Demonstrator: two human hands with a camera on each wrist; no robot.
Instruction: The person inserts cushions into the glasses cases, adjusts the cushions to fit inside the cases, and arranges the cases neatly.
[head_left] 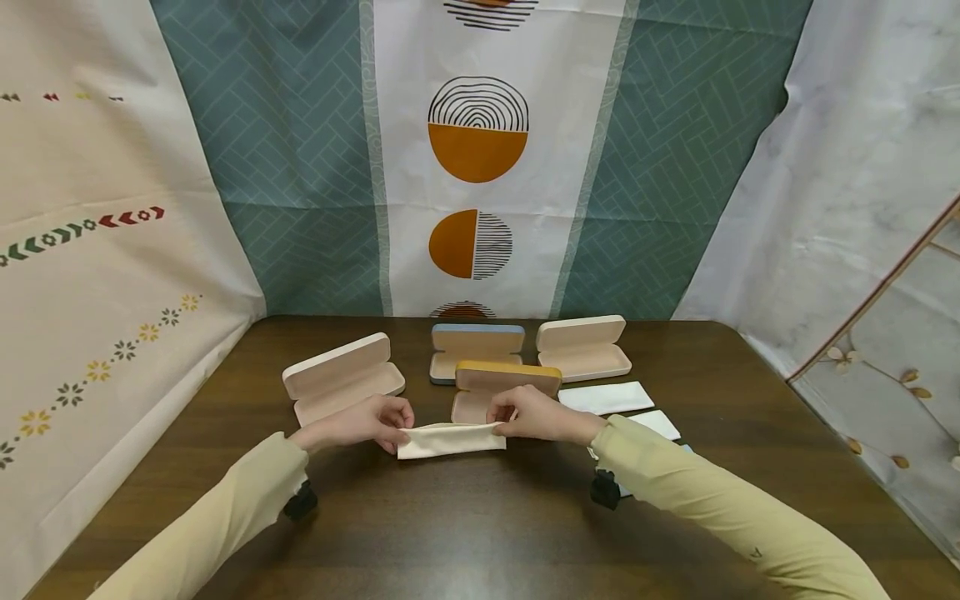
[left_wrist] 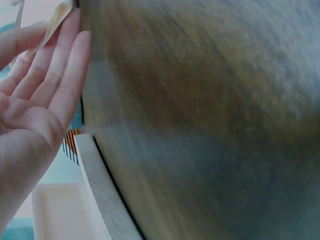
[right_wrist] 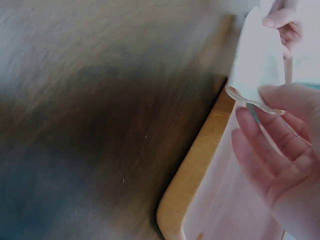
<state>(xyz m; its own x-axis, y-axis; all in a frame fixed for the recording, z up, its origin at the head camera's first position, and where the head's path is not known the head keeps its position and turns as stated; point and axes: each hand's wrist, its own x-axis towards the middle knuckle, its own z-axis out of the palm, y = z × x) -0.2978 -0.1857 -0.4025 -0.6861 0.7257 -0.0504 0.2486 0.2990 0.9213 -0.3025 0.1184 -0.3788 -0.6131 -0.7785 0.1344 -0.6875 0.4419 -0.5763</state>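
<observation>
Fingers (right_wrist: 252, 150) of both hands are engaged with one folded cream cloth (head_left: 452, 443): one end is pinched between thumb and fingers of the left hand (head_left: 372, 422), and the other end is pinched likewise by the right hand (head_left: 531, 414). The cloth is stretched lengthwise between them, above the middle of the dark wooden tabletop (head_left: 465, 533). In the right wrist view, its layers are seen folded over at the near end. Both forearms are covered by pale yellow sleeves (head_left: 693, 483), and a black device (head_left: 302, 502) is worn below the left wrist, with a similar one at the right.

Just beyond the cloth, an open yellow case (head_left: 498, 381) is partly hidden by the right hand. To the right, two folded white cloths (head_left: 606, 397) are laid out, the nearer one partly covered by the sleeve; a bit of blue (head_left: 687, 448), too small to identify, is glimpsed beside it. Behind the left hand, an open white case (head_left: 345, 371) is set at an angle. Farther back, an open blue case (head_left: 477, 340) is placed behind the yellow one, and a second white case (head_left: 581, 336), also open, is placed to its right. The far edge is backed by a patterned curtain (head_left: 477, 154).
</observation>
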